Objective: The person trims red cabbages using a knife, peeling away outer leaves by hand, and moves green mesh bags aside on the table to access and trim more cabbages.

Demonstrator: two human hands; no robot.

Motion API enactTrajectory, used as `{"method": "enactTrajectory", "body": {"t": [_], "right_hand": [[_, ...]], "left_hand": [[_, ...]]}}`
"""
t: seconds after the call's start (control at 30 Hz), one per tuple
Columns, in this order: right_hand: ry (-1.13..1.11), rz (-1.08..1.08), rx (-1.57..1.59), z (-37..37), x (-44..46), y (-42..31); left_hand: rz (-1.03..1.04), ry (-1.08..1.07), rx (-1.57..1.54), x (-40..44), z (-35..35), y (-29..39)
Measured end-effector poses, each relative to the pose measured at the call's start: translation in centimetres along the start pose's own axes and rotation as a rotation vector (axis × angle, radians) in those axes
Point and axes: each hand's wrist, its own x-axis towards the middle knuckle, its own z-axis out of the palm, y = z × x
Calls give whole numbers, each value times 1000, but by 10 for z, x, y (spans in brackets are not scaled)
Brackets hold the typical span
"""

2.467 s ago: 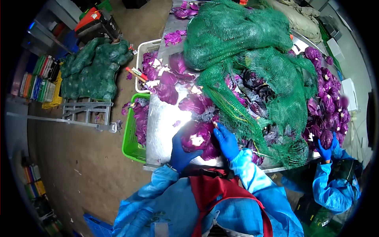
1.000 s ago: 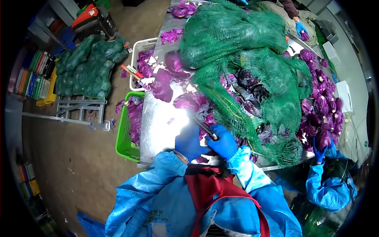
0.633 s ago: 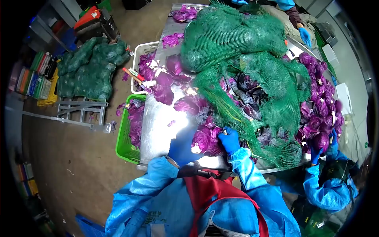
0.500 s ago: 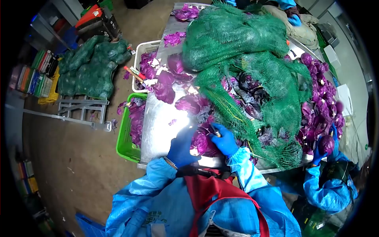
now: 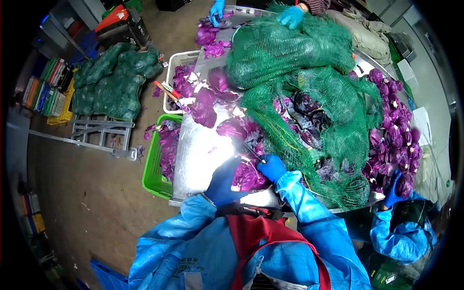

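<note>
My left hand (image 5: pixel 224 182), in a blue glove, presses round the left side of a red cabbage (image 5: pixel 249 175) at the near edge of the metal table (image 5: pixel 191 166). Glare and the hand's own back hide part of its fingers. To the right of that cabbage, my right hand (image 5: pixel 271 167), also gloved in blue, is closed round the dark handle of a knife (image 5: pixel 252 151). The blade points up and left, above the cabbage and apart from it. Loose purple leaves (image 5: pixel 232 128) lie just beyond.
Green net sacks (image 5: pixel 290 50) cover the table's middle. Trimmed cabbages (image 5: pixel 394 116) are heaped at right, beside a co-worker's gloved hand (image 5: pixel 394 191). Another person's hands (image 5: pixel 290 17) work at the far end. A green basket (image 5: pixel 157 166) and a white basket (image 5: pixel 171 65) stand left.
My right hand has shifted slightly up and left, lifting the knife off the cabbage. Across the table, another person's hands have come into view. The co-worker's cabbage at right has moved lower.
</note>
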Motion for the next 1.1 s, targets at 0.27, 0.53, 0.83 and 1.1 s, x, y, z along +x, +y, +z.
{"method": "enactTrajectory", "body": {"t": [0.27, 0.53, 0.83, 1.1], "right_hand": [[44, -66, 134, -11, -35, -32], [-32, -223, 215, -7, -21, -31], [146, -116, 360, 25, 14, 19], [275, -335, 122, 18, -25, -33]], "left_hand": [[-580, 68, -709, -22, 5, -3], [-582, 173, -624, -21, 18, -8], [-489, 31, -515, -11, 3, -18], [-171, 13, 73, -28, -21, -1]]}}
